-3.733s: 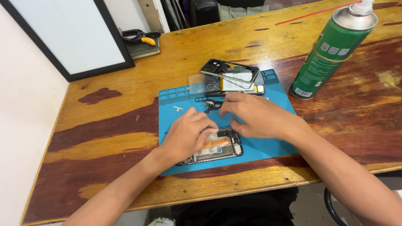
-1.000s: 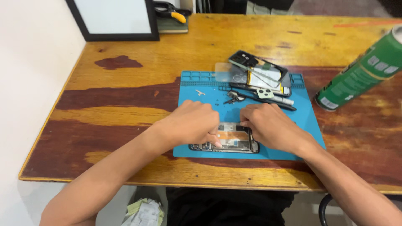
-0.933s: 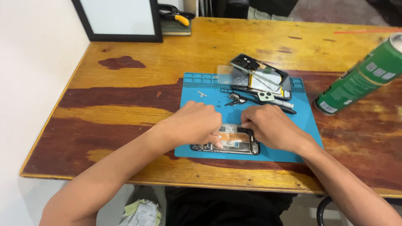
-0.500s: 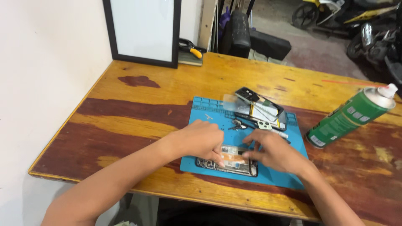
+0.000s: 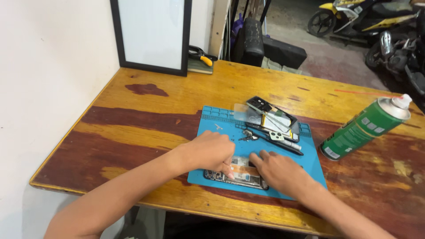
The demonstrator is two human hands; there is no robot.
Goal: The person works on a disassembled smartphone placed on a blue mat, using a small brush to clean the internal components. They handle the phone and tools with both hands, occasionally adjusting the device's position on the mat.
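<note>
An opened phone body (image 5: 241,174) lies near the front edge of a blue work mat (image 5: 221,128) on a wooden table. My left hand (image 5: 213,151) rests over the phone's left half, fingertips pressing down on it. On the phone's right half lies my right hand (image 5: 279,170), its fingers reaching to the middle. Between the two hands an orange strip inside the phone shows. Much of the phone is hidden under both hands.
At the back of the mat lie a phone frame (image 5: 271,114), a clear cover and slim dark tools (image 5: 276,139). A green spray can (image 5: 365,128) stands to the right. A black-framed panel (image 5: 152,35) and pliers (image 5: 201,57) are at the far edge. Motorbikes stand beyond.
The view has risen and swung, showing the room beyond the table. Both hands stay on the phone; earlier my right hand was further back on the mat by the small tools.
</note>
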